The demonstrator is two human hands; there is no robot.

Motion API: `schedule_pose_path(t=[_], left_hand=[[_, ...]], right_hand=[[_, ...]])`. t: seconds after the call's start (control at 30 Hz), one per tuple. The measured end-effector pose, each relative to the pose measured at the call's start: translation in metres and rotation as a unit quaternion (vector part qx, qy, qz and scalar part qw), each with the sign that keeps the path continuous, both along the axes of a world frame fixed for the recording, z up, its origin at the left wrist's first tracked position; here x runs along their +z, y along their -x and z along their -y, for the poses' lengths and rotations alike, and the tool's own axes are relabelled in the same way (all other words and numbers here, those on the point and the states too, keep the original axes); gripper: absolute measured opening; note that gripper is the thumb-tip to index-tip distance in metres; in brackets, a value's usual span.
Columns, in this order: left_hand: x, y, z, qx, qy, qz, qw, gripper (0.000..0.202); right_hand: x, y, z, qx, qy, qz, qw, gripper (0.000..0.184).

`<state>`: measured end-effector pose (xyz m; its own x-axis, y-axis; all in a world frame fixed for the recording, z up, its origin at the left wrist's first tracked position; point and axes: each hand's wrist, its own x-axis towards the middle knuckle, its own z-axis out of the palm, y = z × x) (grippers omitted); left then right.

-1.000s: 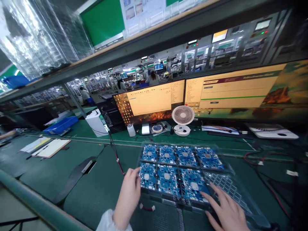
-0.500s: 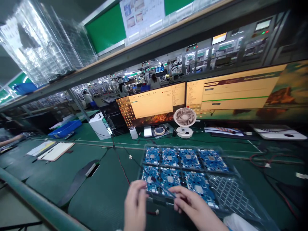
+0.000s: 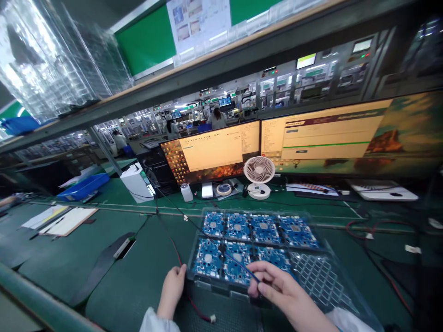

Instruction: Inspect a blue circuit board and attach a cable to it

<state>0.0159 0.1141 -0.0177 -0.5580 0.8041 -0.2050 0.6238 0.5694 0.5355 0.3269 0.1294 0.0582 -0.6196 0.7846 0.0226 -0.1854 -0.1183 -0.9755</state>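
My left hand (image 3: 173,287) is closed at the tray's near left corner, thumb and forefinger pinched on a thin red-and-black cable (image 3: 195,308). That cable's white connector end lies on the mat below. My right hand (image 3: 280,291) pinches a thin dark cable (image 3: 238,263) above the tray's front row. This cable stretches back over the boards towards the far left. Under both hands' reach lies a clear plastic tray (image 3: 238,294) with several blue circuit boards (image 3: 208,258). Its front right compartment (image 3: 320,276) holds no board and shows a diamond pattern.
Two monitors (image 3: 211,154) stand behind the tray, with a small white fan (image 3: 259,170) before them. A blue bin (image 3: 83,186) and a clipboard (image 3: 71,221) lie left. Loose cables (image 3: 377,251) lie right. A shelf (image 3: 194,64) crosses overhead.
My left hand has moved left and down, away from the tray's front row to the red-and-black cable. My right hand keeps its dark cable, now pulled straighter. The view has shifted slightly.
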Motion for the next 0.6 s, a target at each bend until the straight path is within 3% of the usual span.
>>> schedule_pose_path(t=[0.1,0.17,0.3,0.37,0.43,0.47,0.53,0.6], left_hand=[[0.009,0.004,0.015,-0.011,-0.071,0.042,0.996,0.031],[0.018,0.001,0.028,-0.038,-0.067,0.055,0.996,0.033],[0.039,-0.021,0.044,-0.07,0.076,-0.109,0.989,0.022],[0.051,-0.045,0.041,-0.085,0.029,-0.126,0.988,0.03],[0.063,-0.078,0.031,-0.159,-0.097,0.062,0.981,0.036],[0.07,-0.096,0.025,-0.187,-0.134,0.192,0.954,0.037],[0.082,-0.131,0.013,-0.208,-0.143,0.426,0.869,0.038],[0.093,-0.158,0.001,-0.198,-0.141,0.575,0.781,0.04]], right_hand=[[-0.001,-0.002,0.001,0.002,0.031,-0.067,0.997,0.049],[0.002,-0.005,0.001,-0.01,0.072,-0.111,0.991,0.049],[0.012,-0.012,0.0,-0.04,0.158,-0.155,0.974,0.057],[0.016,-0.014,0.0,-0.043,0.182,-0.168,0.968,0.059],[0.019,-0.014,0.0,-0.028,0.198,-0.195,0.96,0.064],[0.02,-0.013,0.0,-0.018,0.204,-0.21,0.956,0.067],[0.023,-0.011,0.001,0.001,0.207,-0.232,0.95,0.072],[0.024,-0.01,0.001,0.006,0.193,-0.236,0.952,0.07]])
